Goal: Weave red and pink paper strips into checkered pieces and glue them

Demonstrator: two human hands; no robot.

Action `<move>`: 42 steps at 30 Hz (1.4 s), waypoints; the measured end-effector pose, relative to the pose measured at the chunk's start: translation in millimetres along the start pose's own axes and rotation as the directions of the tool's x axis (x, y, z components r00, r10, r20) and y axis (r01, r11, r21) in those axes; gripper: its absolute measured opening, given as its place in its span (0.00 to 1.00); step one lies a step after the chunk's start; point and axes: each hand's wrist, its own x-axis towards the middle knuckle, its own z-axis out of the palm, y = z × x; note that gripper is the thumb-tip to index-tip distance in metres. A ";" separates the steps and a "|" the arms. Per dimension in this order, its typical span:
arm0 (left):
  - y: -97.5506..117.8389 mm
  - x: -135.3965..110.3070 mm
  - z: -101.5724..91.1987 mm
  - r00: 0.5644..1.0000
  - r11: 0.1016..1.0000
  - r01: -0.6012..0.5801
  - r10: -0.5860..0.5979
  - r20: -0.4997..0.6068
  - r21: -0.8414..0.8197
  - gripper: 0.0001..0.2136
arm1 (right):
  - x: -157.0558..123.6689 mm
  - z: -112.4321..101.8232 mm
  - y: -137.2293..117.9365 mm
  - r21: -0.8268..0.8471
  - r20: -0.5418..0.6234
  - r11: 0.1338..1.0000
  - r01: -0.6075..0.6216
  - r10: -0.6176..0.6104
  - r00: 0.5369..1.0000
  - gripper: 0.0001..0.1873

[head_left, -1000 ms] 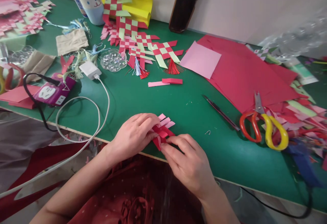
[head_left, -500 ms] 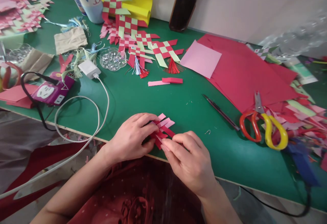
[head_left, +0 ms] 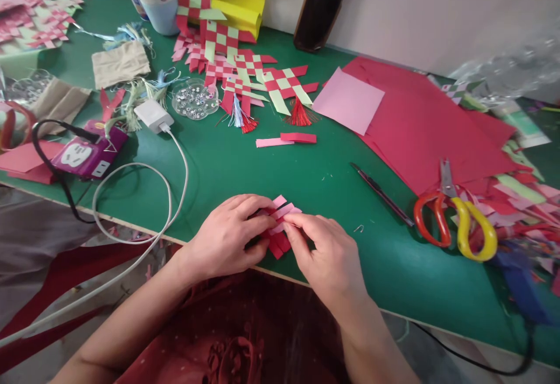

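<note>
My left hand (head_left: 227, 238) grips a small weave of red and pink paper strips (head_left: 283, 210) at the near edge of the green table (head_left: 332, 185). My right hand (head_left: 330, 255) pinches its right side, fingertips closed on a strip. Scissors (head_left: 455, 220) lie well apart to the right.

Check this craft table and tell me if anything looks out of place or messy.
Nothing looks damaged. The white charger cable loops off the front edge of the table beside the left hand holding the woven strips, where it could snag. The scissors lie at the edge of a loose heap of paper strips.
</note>
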 end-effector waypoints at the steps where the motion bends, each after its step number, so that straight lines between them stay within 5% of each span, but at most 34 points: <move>1: -0.4 0.0 0.1 1.000 1.000 -0.004 0.004 0.006 -0.001 0.11 | -0.7 1.0 0.8 -0.002 0.020 1.000 -0.022 0.022 1.000 0.07; 8: -3.6 -0.8 4.8 0.999 1.000 0.002 -0.002 -0.043 0.016 0.10 | -1.3 5.7 0.6 0.083 0.078 0.992 -0.100 0.093 0.993 0.09; 16: -4.2 -0.4 3.4 1.000 1.000 -0.014 0.014 -0.017 0.015 0.06 | 3.8 16.9 4.3 -0.045 0.030 0.998 -0.044 0.045 0.999 0.09; 25: -6.0 0.6 2.9 0.995 0.994 -0.097 0.098 -0.024 0.039 0.14 | 5.3 18.0 2.7 -0.041 0.059 0.994 -0.106 0.108 0.992 0.11; 42: 7.6 -1.3 -2.0 0.988 0.975 -0.147 0.154 -0.030 0.169 0.08 | 11.2 4.2 10.7 0.141 0.152 0.968 -0.206 0.184 0.971 0.11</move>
